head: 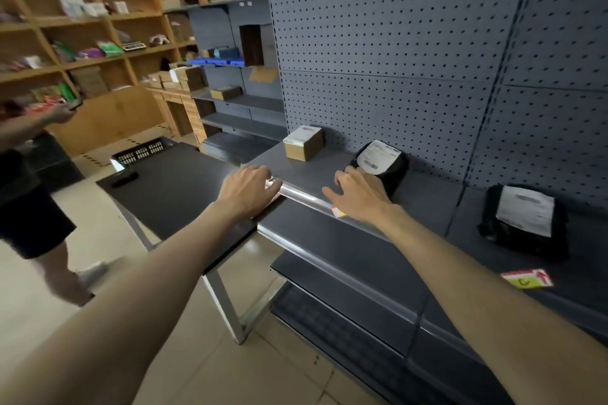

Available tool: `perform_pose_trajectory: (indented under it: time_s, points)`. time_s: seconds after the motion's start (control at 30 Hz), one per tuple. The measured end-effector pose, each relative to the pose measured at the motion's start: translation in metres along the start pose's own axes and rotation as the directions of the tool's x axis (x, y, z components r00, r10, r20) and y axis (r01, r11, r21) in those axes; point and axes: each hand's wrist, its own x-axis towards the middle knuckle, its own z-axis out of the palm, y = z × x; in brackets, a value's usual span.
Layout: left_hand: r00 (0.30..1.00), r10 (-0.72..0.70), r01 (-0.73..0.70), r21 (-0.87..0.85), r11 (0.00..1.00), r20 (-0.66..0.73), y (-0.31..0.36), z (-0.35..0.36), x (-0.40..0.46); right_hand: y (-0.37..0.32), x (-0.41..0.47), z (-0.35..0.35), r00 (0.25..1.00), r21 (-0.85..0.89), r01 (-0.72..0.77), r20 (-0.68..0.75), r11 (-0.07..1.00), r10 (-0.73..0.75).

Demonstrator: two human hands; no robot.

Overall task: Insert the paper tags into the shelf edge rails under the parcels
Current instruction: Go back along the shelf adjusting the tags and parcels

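Reaching out with both bare arms over the dark grey metal shelf [316,171]. Left hand [246,189] curling knuckles-up over the near end of the clear plastic shelf edge rail [306,197], fingers bent down onto it, with a sliver of red-and-yellow paper tag [270,181] peeking out at the fingertips, at about three o'clock of the hand; pressing or pinching, impossible to say which. Right hand [357,196] lying palm-down further along the same rail, fingers spread and loose, gripping nothing, thumb pointing toward nine o'clock. Just at six o'clock of that hand, a second small red-and-yellow paper tag [338,212] sitting at the rail's edge, partly hidden by the wrist. At twelve o'clock of the gap between the hands, a small brown cardboard box with a white label [303,143] standing on the shelf. At one o'clock of the right hand, touching its fingertips or nearly so, a black plastic mailer bag with a white shipping label [383,163] leaning near the grey pegboard back panel [411,43]. Well off at three o'clock, a second black mailer bag with a white label [523,220] lying flat on the neighbouring shelf section, and at six o'clock of it a larger red-and-yellow tag with a red arrow [527,278] lying loose near the shelf's front. At nine o'clock of the left hand, a black-topped table [171,187] butting up beside the shelving.
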Motion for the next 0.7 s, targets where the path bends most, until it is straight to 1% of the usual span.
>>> perform_pose_trajectory:
  time_s: [0.17, 0.33, 0.5, 0.63, 0.7]
  points:
    - [0.998, -0.018, 0.018, 0.004, 1.0, 0.052, -0.069, 0.022, 0.049, -0.036, 0.078, 0.042, 1.0, 0.014, 0.009, 0.03, 1.0, -0.009]
    - [0.995, -0.009, 0.011, -0.018, 1.0, 0.102, -0.124, 0.05, 0.086, -0.065, 0.131, 0.078, 0.998, 0.011, 0.017, 0.066, 1.0, -0.018]
    - [0.988, 0.093, -0.087, -0.055, 0.995, 0.124, -0.172, 0.093, 0.125, -0.083, 0.176, 0.123, 0.994, -0.029, -0.025, 0.105, 0.999, 0.028]
    - [0.968, 0.187, -0.173, -0.094, 0.98, 0.168, -0.204, 0.132, 0.162, -0.096, 0.209, 0.155, 0.988, -0.06, -0.1, 0.114, 0.993, 0.106]
    - [0.949, 0.253, -0.234, -0.117, 0.965, 0.19, -0.218, 0.151, 0.182, -0.101, 0.22, 0.169, 0.98, -0.067, -0.16, 0.112, 0.985, 0.167]
